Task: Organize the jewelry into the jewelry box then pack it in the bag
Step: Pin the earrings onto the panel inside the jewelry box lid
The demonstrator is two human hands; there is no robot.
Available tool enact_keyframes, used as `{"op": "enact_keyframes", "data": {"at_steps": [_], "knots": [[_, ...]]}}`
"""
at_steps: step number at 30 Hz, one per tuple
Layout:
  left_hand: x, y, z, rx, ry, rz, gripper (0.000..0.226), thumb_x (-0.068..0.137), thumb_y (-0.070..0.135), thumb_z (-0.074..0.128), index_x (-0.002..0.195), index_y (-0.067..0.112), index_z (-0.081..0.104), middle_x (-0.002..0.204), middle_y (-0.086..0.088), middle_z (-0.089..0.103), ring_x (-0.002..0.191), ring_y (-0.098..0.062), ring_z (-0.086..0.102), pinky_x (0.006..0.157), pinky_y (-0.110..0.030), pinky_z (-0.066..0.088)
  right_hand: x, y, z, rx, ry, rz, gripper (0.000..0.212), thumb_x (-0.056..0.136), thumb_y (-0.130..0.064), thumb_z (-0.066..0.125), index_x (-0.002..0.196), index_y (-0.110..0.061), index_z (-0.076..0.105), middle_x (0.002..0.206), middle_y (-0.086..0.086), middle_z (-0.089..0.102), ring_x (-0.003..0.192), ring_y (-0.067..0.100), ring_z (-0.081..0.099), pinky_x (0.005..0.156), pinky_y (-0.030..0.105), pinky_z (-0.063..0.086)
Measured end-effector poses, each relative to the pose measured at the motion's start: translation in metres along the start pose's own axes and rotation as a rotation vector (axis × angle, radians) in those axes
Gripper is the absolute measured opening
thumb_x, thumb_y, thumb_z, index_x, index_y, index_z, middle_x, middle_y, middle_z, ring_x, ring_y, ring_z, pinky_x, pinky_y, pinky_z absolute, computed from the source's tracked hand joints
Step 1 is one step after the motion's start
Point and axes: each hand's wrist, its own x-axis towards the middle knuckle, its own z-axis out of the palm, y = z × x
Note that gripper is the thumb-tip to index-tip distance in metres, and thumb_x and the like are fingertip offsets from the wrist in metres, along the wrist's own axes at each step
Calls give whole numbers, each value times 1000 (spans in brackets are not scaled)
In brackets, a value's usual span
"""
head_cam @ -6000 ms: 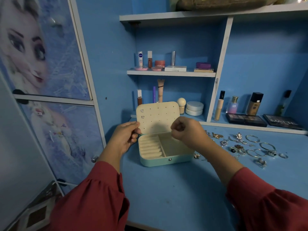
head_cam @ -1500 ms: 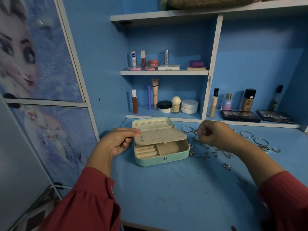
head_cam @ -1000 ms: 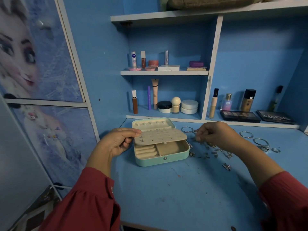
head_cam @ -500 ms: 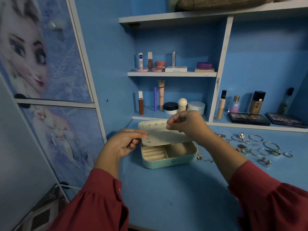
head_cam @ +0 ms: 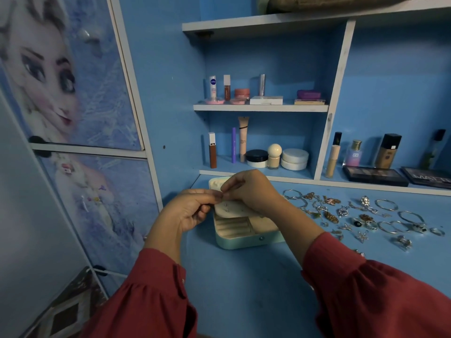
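Since half a second ago my right hand has come further left across the jewelry box until its fingertips meet those of my left hand, where before they were apart over the earring panel.

Starting at the left: the left hand sits just left of the box, palm turned up, fingers curled so thumb and forefinger pinch at the left edge of the cream panel. I judge it is there to hold that hinged flap up and steady, so the holes can be reached from both faces. Whether it also pinches an earring back I cannot tell; the spot is too small and dark.

Next right, the right hand is curled over the far part of the box, fingertips pinched together as if on a small stud (I cannot actually see the piece). A few studs already show on the panel, so I take this as another one going in.

The box itself stands open on the blue desk, near the left end, its ring rolls and side compartment exposed below the flap, the lid lying back on the far side.

Right of it, the loose jewelry lies spread out flat, hoops, rings and brooches apart from one another, probably so each can be picked singly. Most of it is still outside the box, so the sorting is early. No bag is clearly in view.
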Motion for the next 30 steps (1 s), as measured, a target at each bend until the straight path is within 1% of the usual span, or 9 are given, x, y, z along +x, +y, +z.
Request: {"op": "enact_keyframes", "data": {"at_steps": [3, 6, 9, 13, 17, 20, 23, 26, 30], "knots": [[0, 0, 0, -2, -5, 2, 15, 83, -6, 63, 84, 7, 68, 47, 6, 51, 35, 0, 35, 31, -10, 25, 0, 1, 1, 24, -5, 1, 13, 77, -6, 76, 75, -18, 70, 69, -6, 65, 66, 1, 58, 54, 3, 41], [0, 1, 0, -1, -6, 3, 15, 83, -7, 63, 88, 7, 67, 46, 7, 51, 34, 0, 35, 30, -10, 25, -1, 1, -1, 119, -30, 26, 14, 77, -3, 75, 74, -17, 70, 69, -3, 67, 67, 3, 60, 57, 6, 44], [0, 0, 0, -8, -7, 4, 16, 83, -7, 62, 88, 7, 66, 46, 7, 51, 33, 0, 36, 30, -10, 26, -1, 2, -2, 146, -62, 35, 13, 76, 0, 75, 76, -13, 71, 63, -8, 67, 63, 0, 61, 57, 7, 44], [0, 1, 0, -18, -10, 3, 17, 83, -8, 61, 87, 7, 66, 45, 7, 52, 33, 0, 35, 29, -10, 25, -1, 2, -2, 98, -58, 31, 12, 74, 0, 76, 79, -11, 72, 68, -3, 67, 63, 2, 60, 55, 6, 43], [0, 1, 0, -14, -11, 0, 17, 83, -8, 61, 89, 7, 65, 45, 7, 52, 33, 0, 36, 29, -10, 25, -2, -1, -3, 8, -46, 36, 10, 74, -8, 78, 81, -13, 74, 74, -2, 68, 67, 2, 58, 51, 4, 41], [1, 1, 0, -22, -9, -7, 17, 84, -9, 60, 90, 6, 65, 45, 7, 53, 33, 0, 36, 30, -10, 25, -1, -3, -4, -95, -44, 33, 11, 76, -15, 78, 87, -14, 76, 83, 0, 70, 70, 2, 56, 54, 10, 40], [2, 0, -1, -40, -1, -15, 17, 83, -10, 60, 88, 6, 65, 46, 6, 52, 33, 0, 36, 30, -10, 26, 0, -3, -4, -124, -60, 58, 11, 78, -17, 77, 89, -15, 76, 90, 4, 72, 73, 6, 56, 59, 16, 43], [3, 0, -1, -41, 5, -15, 17, 83, -10, 61, 87, 6, 65, 47, 5, 52, 33, 0, 35, 30, -10, 26, -1, -6, -4, -151, -83, 79, 12, 79, -17, 75, 91, -15, 76, 91, 4, 71, 74, 7, 56, 59, 16, 44], [5, -1, -1, -40, 18, -8, 17, 82, -10, 61, 85, 6, 65, 52, 2, 53, 33, 0, 33, 30, -10, 25, -4, -11, -4, -276, -90, 31, 12, 83, -17, 69, 93, -17, 76, 83, 0, 68, 65, 4, 52, 51, 15, 36]]}}
